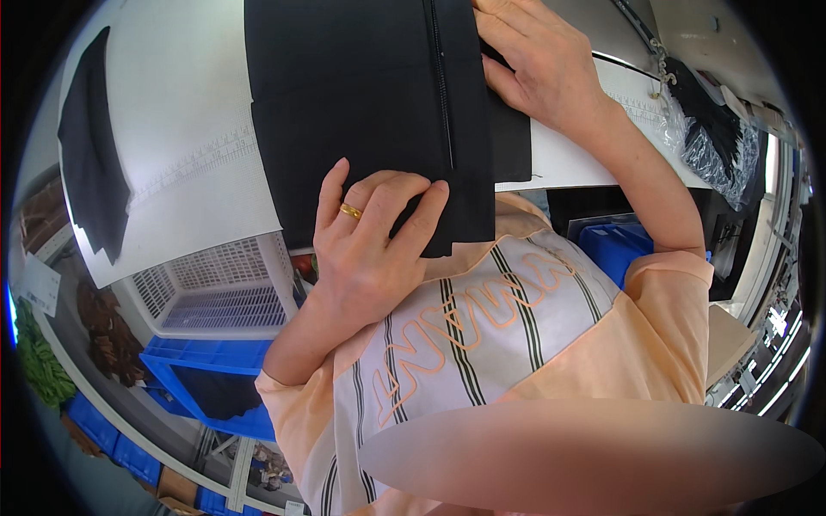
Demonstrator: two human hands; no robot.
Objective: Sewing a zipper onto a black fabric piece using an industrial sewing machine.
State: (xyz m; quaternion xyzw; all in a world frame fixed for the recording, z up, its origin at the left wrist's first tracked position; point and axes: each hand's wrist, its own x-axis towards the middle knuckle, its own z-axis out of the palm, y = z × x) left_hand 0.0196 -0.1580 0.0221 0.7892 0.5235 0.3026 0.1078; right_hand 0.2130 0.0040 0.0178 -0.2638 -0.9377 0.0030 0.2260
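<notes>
A black fabric panel with a zipper running lengthwise near its right side lies on a white work surface. Its near end hangs over the surface edge toward my body. My left hand, with a gold ring, rests on the panel near that end, fingers apart and bent, fingertips on the cloth. At the panel's far right edge, my right hand has thumb and fingers closed on the cloth; some fingertips are cut off by the frame. More black fabric shows beneath the panel's right edge.
Another black cloth piece lies at the far left. Ruler markings cross the surface. Below its left edge stand a white plastic basket and a blue crate. Clear plastic with black material lies at right, above a blue bin.
</notes>
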